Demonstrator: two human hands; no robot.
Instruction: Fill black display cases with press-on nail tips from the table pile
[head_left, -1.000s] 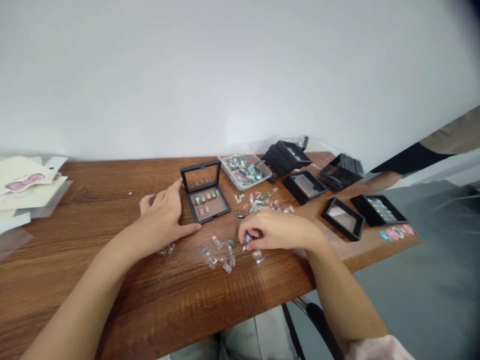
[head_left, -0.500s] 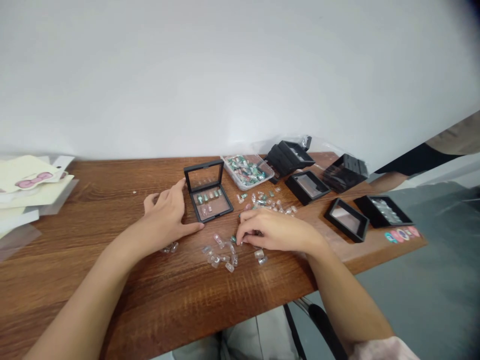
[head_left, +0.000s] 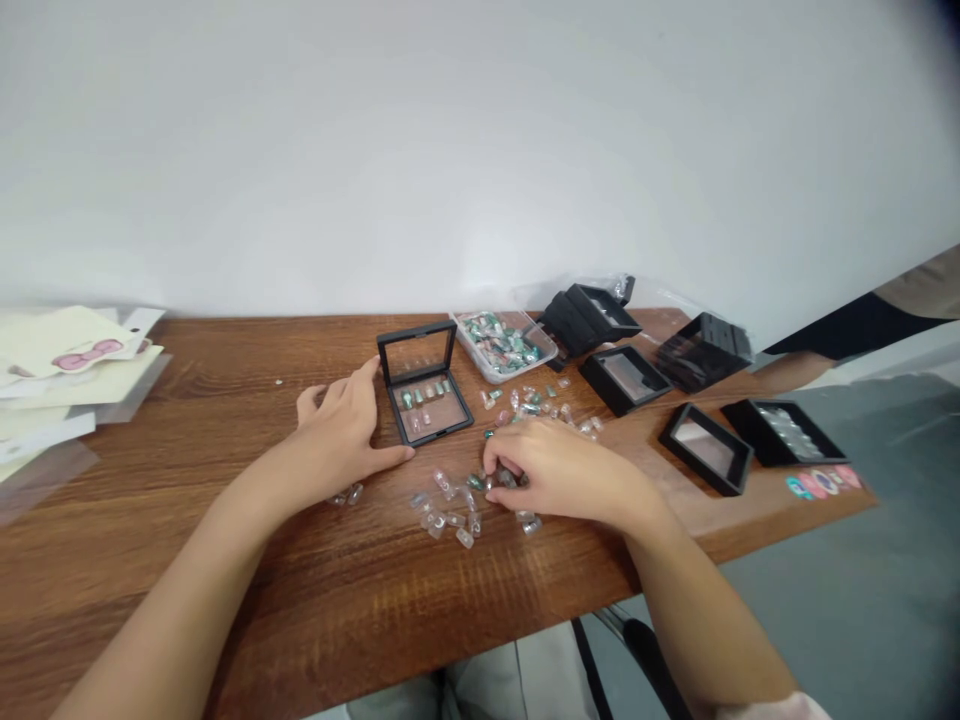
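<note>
A black display case (head_left: 439, 434) stands with its windowed lid raised. Inside it lies a row of green and silver press-on nails, with a pair of pinkish ones in front. My left hand (head_left: 337, 425) rests at the case's left side, fingers spread, with the index finger and thumb by its left corners. Right of the case, my right hand (head_left: 559, 465) is bent low over the table, thumb and index finger pinched on a small press-on nail (head_left: 489, 485), partly hidden. Loose clear nails (head_left: 454, 520) are scattered just left of these fingertips.
A clear plastic tub (head_left: 491, 375) full of green nails sits behind. Black boxes (head_left: 626, 380) stand at the right, some in plastic wrap. Round stickers (head_left: 823, 484) lie near the right edge, paper cards (head_left: 45, 400) far left. Another person's arm (head_left: 810, 368) shows at the right.
The view has shifted slightly, so things sit a little further right. My right hand's fingers have moved slightly among the nails. My left hand stays by the case.
</note>
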